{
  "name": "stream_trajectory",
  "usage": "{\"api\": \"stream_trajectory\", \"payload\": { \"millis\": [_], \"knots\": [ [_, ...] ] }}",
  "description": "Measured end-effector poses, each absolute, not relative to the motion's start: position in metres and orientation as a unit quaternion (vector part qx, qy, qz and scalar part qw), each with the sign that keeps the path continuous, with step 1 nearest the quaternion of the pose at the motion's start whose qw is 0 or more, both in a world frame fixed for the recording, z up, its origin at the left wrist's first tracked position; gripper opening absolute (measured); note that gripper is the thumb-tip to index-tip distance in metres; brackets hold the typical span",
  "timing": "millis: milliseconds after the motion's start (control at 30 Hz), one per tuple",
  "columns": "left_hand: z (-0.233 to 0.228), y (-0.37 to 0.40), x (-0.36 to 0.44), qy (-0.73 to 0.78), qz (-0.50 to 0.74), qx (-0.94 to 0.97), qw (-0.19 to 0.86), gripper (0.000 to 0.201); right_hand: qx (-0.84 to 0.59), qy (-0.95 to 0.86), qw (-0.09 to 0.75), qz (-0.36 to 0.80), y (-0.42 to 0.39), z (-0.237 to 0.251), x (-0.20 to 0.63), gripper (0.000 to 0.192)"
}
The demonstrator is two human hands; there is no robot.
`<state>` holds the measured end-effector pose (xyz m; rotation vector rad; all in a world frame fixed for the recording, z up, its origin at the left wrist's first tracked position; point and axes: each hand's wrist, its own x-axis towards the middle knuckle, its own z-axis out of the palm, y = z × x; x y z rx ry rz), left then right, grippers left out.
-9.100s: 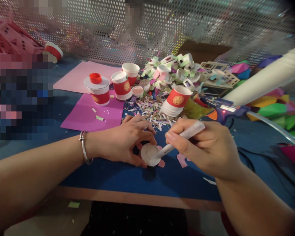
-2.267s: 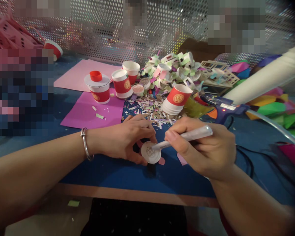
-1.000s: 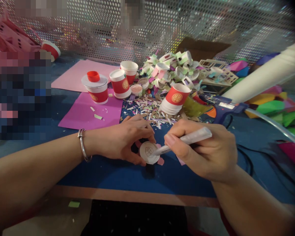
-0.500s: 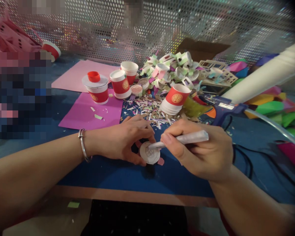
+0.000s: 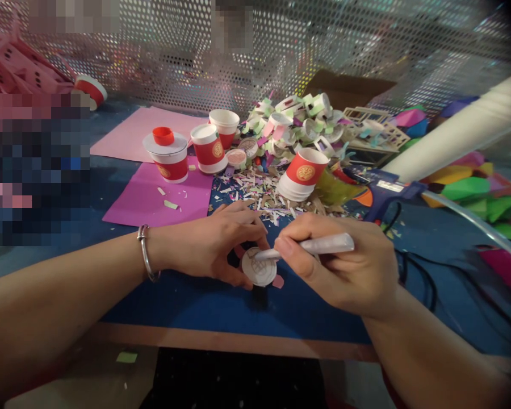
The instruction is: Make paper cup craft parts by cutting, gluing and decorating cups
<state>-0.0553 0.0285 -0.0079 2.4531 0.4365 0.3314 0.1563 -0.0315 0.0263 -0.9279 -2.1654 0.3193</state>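
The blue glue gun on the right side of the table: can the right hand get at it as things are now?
Probably not directly. The right hand is shut on the white pen, so it has no free grip. The glue gun lies beyond it, with nothing between.

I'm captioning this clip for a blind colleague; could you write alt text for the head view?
A person's right hand draws with a silver pen on a small white disc that the left hand steadies on a blue table. Red paper cups and paper scraps lie behind.

A craft workshop: paper scraps (image 5: pixel 259 196), paper cups (image 5: pixel 304 170), a glue gun (image 5: pixel 392 190), coloured sheets (image 5: pixel 153 199).
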Motion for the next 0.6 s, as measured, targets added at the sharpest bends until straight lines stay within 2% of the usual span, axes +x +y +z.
{"api": "stream_trajectory", "payload": {
  "millis": [300, 600],
  "knots": [
    [-0.0079, 0.0273, -0.0552, 0.168, 0.129, 0.925, 0.316, 0.043, -0.379, -0.818, 0.408, 0.147, -0.0312, 0.0253, 0.1586, 0.019],
    [-0.0074, 0.0267, -0.0547, 0.172, 0.128, 0.922, 0.321, 0.041, -0.37, -0.835, 0.389, 0.119, -0.0301, 0.025, 0.1609, 0.017]
  ]
}}
